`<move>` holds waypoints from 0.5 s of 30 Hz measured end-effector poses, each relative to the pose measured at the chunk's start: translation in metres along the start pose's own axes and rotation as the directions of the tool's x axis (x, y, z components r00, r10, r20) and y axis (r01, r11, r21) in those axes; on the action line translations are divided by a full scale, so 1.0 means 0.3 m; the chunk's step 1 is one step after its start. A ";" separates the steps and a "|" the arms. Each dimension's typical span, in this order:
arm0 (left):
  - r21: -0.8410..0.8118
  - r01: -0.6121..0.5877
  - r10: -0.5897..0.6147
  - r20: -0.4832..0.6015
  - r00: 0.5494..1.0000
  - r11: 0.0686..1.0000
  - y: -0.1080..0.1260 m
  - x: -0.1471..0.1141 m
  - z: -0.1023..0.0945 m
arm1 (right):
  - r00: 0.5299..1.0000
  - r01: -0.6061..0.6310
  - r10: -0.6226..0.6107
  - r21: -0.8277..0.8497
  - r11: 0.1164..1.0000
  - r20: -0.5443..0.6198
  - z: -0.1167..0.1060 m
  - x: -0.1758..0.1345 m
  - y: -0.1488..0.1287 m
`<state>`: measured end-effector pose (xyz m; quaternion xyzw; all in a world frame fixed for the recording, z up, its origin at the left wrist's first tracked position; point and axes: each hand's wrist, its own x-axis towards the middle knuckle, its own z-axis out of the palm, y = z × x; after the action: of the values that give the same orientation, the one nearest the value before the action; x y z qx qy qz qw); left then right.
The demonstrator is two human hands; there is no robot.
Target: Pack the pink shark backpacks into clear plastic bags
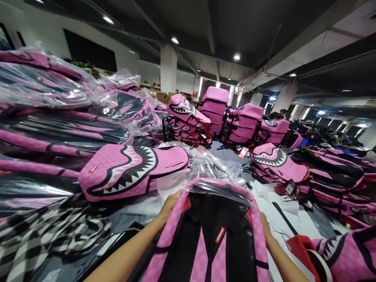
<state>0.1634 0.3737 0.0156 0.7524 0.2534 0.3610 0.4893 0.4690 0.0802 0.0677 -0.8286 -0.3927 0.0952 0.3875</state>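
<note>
A pink and black backpack (pixel 216 219) in clear plastic stands in front of me, its strap side facing me. My left hand (pixel 171 206) grips its upper left edge, fingers partly hidden behind it. At the upper right edge, my right hand (pixel 265 226) holds the same backpack, and most of its fingers are out of sight. Just beyond my left hand lies a pink backpack with a shark-mouth print (pixel 133 170). A printed clear plastic bag (pixel 216 166) lies behind the held backpack.
Plastic-wrapped backpacks (pixel 58 125) are piled high on the left, near a checkered cloth (pixel 53 235). Stacked pink backpacks (pixel 216 109) rise at the back, and more backpacks (pixel 331 168) lie on the right. A red tape dispenser (pixel 304 254) sits at lower right. A person (pixel 276 116) is far behind.
</note>
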 end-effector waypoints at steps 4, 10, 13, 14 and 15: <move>-0.103 0.095 -0.090 0.057 0.994 0.990 0.018 -0.210 -0.017 | 0.996 0.072 -0.069 0.063 0.995 -0.052 -0.023 -0.146 0.063; 0.016 0.132 -0.131 -0.071 0.989 0.991 0.131 -0.477 -0.046 | 0.994 0.105 -0.100 0.156 0.982 -0.043 0.030 -0.454 0.169; 0.052 0.106 -0.094 -0.198 0.976 0.993 0.208 -0.587 -0.091 | 0.995 0.047 -0.029 0.198 0.979 -0.094 0.000 -0.621 0.207; 0.010 0.134 -0.128 -0.224 0.966 0.991 0.224 -0.624 -0.106 | 0.994 0.028 -0.006 0.209 0.978 -0.107 -0.009 -0.667 0.220; -0.057 0.177 -0.186 -0.232 0.955 0.983 0.234 -0.656 -0.117 | 0.994 0.014 0.010 0.211 0.977 -0.111 -0.013 -0.702 0.232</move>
<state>0.0175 0.2211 0.0313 0.6687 0.3714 0.4061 0.4999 0.3691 -0.1019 -0.0103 -0.7863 -0.3589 0.0898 0.4948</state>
